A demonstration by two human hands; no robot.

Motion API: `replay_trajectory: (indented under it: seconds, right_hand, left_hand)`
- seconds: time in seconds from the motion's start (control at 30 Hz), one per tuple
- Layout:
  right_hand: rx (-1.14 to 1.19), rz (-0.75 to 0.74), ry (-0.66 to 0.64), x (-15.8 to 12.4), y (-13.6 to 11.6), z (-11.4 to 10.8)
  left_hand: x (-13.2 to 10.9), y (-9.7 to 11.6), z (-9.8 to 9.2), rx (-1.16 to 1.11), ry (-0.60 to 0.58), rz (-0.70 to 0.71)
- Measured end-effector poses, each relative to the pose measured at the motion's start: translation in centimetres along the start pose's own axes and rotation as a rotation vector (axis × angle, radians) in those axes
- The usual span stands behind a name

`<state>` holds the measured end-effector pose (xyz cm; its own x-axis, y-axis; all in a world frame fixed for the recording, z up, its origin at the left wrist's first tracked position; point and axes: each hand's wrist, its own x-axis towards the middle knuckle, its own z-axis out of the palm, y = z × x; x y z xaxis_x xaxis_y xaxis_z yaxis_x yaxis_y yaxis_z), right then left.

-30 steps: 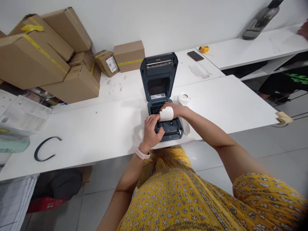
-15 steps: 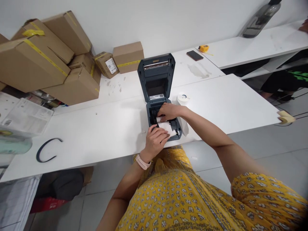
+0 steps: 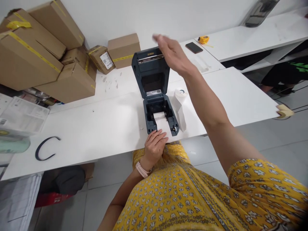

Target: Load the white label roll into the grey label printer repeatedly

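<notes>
A dark grey label printer stands open on the white table, its lid tipped back. A white paper strip runs out of the roll bay over the front edge. My left hand rests at the table's front edge with its fingers on the end of that strip. My right hand hovers in the air above the raised lid, fingers stretched out flat and holding nothing.
A second white label roll lies just right of the printer. Taped cardboard boxes are piled at the back left. A black curved band lies at the left. A phone and yellow tape measure sit behind.
My right hand left the roll bay and rose above the lid. My left hand drew the paper strip forward to the table's front edge. The roll now sits inside the printer.
</notes>
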<state>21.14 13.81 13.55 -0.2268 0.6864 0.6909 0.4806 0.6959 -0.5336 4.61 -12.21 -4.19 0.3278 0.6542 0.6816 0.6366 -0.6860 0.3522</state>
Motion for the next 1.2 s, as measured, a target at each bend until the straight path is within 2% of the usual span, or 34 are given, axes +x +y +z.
replay_trajectory:
  seconds: [0.07, 0.13, 0.2, 0.27, 0.37, 0.47, 0.57, 0.63, 0.7, 0.83, 1.0, 1.2]
  right_hand:
    - [-0.013, 0.02, -0.073, -0.2, 0.3, 0.6]
    - [-0.027, 0.047, -0.076, -2.2, -0.5, 0.4]
    - [-0.005, 0.044, -0.048, -5.7, -2.2, -0.4]
    - [0.085, -0.027, -0.03, -10.0, -3.9, -1.4]
    - [0.13, -0.062, -0.105, -16.6, -5.6, -2.1]
    - [0.073, 0.029, -0.183, -21.8, -5.8, -1.5]
    - [0.031, 0.12, -0.158, -25.2, -5.4, 0.1]
    - [0.032, 0.149, -0.098, -26.7, -5.4, 1.3]
    - [0.047, 0.218, -0.033, -27.8, -5.5, 2.4]
    - [0.14, 0.504, 0.062, -29.2, -5.3, 4.1]
    - [0.316, 0.722, -0.013, -30.1, -4.2, 4.9]
    - [0.404, 0.737, -0.025, -30.1, -4.3, 4.9]
  left_hand:
    - [-0.3, 0.1, 0.2, -0.002, -0.004, -0.028]
    - [-0.8, 0.2, 0.5, 0.029, -0.002, -0.066]
    - [-1.3, 0.3, 0.9, 0.089, 0.028, -0.078]
    - [-1.8, 0.3, 1.2, 0.152, 0.066, -0.072]
    - [-2.6, 0.2, 1.5, 0.185, 0.091, -0.068]
    - [-3.1, 0.2, 1.4, 0.229, 0.112, -0.045]
    - [-3.4, 0.1, 1.4, 0.321, 0.187, 0.028]
    - [-3.6, -0.2, 1.5, 0.344, 0.229, 0.067]
    - [-3.8, -0.8, 1.9, 0.323, 0.226, 0.047]
    - [-3.7, -2.9, 2.7, 0.209, 0.168, -0.085]
    - [-3.0, -4.7, 2.9, 0.203, 0.133, -0.044]
    - [-3.3, -4.7, 3.3, 0.209, 0.154, -0.066]
